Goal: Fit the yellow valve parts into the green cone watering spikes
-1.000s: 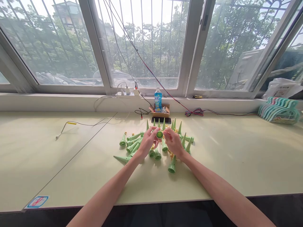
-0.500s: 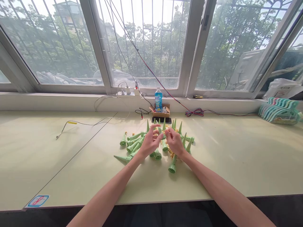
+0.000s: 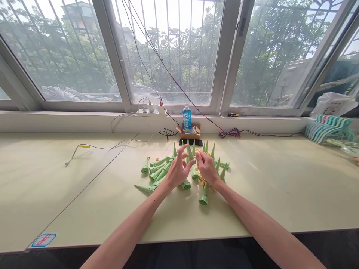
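My left hand is curled around a green plastic watering spike, its pointed end up. Close beside it, my right hand is closed in a pinch; whatever is between its fingertips is too small to make out. Around and under both hands lie several more green spikes, some on their sides and others standing tip up. One with a hollow threaded end lies nearest the table's front edge. Small yellow plastic pieces are scattered among them, partly covered by my hands.
Behind the pile are a black phone and a small cardboard box with a blue bottle. Cables run along the back. At the right stand teal hangers; a light green item and part of someone's hand show at the edge.
The spike in my left hand is now more upright and shows more clearly, with the left fingers shifted around it. A light green item and part of a hand have appeared at the right edge.
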Available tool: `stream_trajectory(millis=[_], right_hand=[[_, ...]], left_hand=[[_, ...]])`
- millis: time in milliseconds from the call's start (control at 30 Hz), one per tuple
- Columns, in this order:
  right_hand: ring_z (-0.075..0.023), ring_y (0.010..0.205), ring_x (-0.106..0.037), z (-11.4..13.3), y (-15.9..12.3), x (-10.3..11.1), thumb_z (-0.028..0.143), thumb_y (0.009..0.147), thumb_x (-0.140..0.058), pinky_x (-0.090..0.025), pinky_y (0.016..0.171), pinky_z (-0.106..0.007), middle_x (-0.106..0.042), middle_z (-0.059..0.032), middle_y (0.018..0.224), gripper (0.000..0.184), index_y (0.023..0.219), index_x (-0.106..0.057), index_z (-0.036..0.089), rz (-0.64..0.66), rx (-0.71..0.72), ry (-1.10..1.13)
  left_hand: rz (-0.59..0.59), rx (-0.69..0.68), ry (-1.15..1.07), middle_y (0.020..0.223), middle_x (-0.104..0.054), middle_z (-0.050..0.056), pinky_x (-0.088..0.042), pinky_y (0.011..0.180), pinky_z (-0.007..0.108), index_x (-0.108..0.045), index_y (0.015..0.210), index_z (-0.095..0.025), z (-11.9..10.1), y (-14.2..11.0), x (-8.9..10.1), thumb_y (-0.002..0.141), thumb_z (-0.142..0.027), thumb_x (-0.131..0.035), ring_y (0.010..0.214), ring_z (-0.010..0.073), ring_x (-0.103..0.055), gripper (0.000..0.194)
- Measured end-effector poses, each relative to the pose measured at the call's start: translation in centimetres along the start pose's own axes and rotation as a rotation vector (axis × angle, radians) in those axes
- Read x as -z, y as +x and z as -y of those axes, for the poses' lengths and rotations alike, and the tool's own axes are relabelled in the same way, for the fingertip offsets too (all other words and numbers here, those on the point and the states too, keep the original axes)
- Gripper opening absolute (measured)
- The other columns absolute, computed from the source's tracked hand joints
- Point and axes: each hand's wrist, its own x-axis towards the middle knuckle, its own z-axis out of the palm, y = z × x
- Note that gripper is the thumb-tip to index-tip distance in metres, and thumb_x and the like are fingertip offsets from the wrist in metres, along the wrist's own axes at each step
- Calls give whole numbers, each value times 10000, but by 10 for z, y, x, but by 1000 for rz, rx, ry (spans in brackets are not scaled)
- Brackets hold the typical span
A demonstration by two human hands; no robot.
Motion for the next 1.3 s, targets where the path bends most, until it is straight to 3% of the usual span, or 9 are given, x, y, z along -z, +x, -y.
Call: stream_trajectory(millis=[133, 267, 333, 467, 667, 767, 1067, 1300], right_hand=[[-106, 486, -325, -1, -1, 0, 475, 991, -378, -256, 487, -254, -358, 58, 536, 403, 679, -348, 222, -31, 10, 6], [-108, 484, -338, -3, -1, 0, 476, 996, -371, -262, 490, -252, -372, 57, 540, 385, 708, -382, 221, -43, 29, 6], [-108, 483, -339, -4, -1, 0, 470, 997, -369, -261, 487, -251, -381, 55, 547, 374, 721, -394, 220, -43, 43, -6], [-107, 488, -346, -5, -2, 0, 445, 998, -374, -272, 492, -246, -395, 53, 565, 347, 734, -392, 219, -18, 75, -24], [-105, 498, -346, -5, -3, 0, 398, 997, -384, -289, 519, -242, -391, 58, 574, 300, 762, -418, 215, 55, 105, -31], [-105, 505, -342, -6, -3, 0, 384, 996, -386, -285, 520, -242, -392, 57, 580, 291, 761, -416, 215, 84, 117, -27], [-106, 510, -339, -7, -3, 0, 380, 996, -386, -285, 522, -245, -399, 55, 586, 287, 764, -421, 215, 84, 107, -29], [-109, 497, -337, -4, -3, 0, 396, 995, -384, -285, 514, -251, -382, 59, 569, 314, 735, -394, 220, 73, 73, -22]], left_hand=[[-158, 42, -82, 988, -591, 30, -335, 420, 161, -305, 1338, -267, -3, 3, 1, 935, -362, -486, 434, 27, -457, 451], [-285, 132, -102, 586, -461, -69, -254, 392, 160, -511, 1069, -211, -5, 4, 4, 916, -366, -510, 393, 54, -359, 218], [-271, 174, -118, 483, -373, -89, -245, 394, 162, -542, 999, -205, -4, 4, 4, 905, -327, -515, 391, 68, -339, 156], [-166, 260, -260, 617, -527, -51, -309, 377, 176, -542, 1062, -218, -2, 4, 2, 906, -296, -464, 378, 63, -405, 191], [-73, 391, -468, 519, -529, -48, -276, 325, 196, -516, 925, -195, 0, 7, 1, 912, -502, -455, 298, 77, -375, 313], [-21, 430, -524, 516, -556, -37, -280, 328, 195, -524, 904, -192, -1, 8, 2, 889, -515, -503, 301, 80, -395, 324], [9, 431, -561, 554, -574, -38, -317, 345, 203, -550, 994, -186, -5, 8, 3, 852, -513, -590, 334, 87, -448, 359], [6, 392, -416, 586, -568, -44, -348, 368, 201, -549, 1052, -191, -9, 5, 5, 837, -505, -621, 340, 70, -452, 388]])
